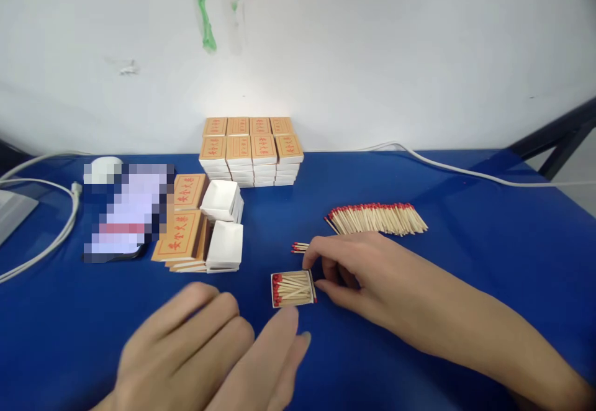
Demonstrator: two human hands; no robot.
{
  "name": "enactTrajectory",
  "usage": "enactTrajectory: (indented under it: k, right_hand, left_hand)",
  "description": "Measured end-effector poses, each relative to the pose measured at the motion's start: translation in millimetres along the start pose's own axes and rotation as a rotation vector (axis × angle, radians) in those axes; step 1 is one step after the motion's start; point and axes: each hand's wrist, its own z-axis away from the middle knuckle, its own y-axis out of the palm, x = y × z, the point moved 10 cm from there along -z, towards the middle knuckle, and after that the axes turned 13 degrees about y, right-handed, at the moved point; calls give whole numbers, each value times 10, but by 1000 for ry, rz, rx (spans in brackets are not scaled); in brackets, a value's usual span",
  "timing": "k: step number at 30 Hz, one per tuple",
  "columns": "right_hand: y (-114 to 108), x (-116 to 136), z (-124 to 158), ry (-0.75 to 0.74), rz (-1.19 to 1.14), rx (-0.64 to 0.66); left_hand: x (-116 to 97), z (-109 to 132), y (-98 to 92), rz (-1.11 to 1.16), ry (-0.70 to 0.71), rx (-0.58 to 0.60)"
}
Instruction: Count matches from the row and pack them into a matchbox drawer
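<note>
A small white matchbox tray [292, 304] holds several red-headed matches [293, 288]. My right hand [358, 274] is at the tray's right side, with thumb and index finger pinched on a single match [314, 291] whose red head points toward me. In front of the tray, my left hand [209, 355] has its rear fingers curled, while its index finger and thumb reach forward slightly apart beside the tray's near edge. Nothing shows between them. Behind my right fingertips are a few loose matches [298, 248]; a long row of matches [377, 218] lies farther right.
Stacked matchboxes [251, 150] stand against the wall. To the left are orange matchbox sleeves [179, 237] and white trays [225, 243], then a phone [133, 212], a white rounded object [105, 170] and cables [69, 225]. Another cable [447, 166] crosses the back right of the blue table [493, 237].
</note>
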Motion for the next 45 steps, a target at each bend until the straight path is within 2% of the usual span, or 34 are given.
enactTrajectory:
  k: [3,6,9,16,19,21,26,32,36,42,45]
  right_hand:
    - [-8,-12,-7,-7,-24,23]
    - [-19,10,-2,-43,-28,34]
    - [-29,19,19,-82,5,16]
    - [1,-130,34,-96,107,24]
    - [-24,-135,13,-92,118,10]
    - [-47,-90,9,-100,123,-7]
    - [-112,64,44,-168,168,-119]
    - [-67,193,67,-316,273,-255]
    - [-49,207,-11,-285,446,-362]
    - [-165,162,-38,-160,356,-437]
    - [-143,147,-45,-148,380,-425]
  left_hand:
    - [-142,-42,300,55,121,151]
    - [-82,15,482,93,82,204]
    - [-1,110,574,78,16,246]
    - [141,191,634,157,-147,287]
    - [161,188,613,158,-172,261]
    - [139,170,577,176,-156,222]
    - [-41,88,510,233,19,174]
    - [13,91,574,276,-37,202]
    - [-40,85,602,265,-7,253]
    - [-3,127,694,384,-111,361]
    - [-53,137,681,366,-67,323]
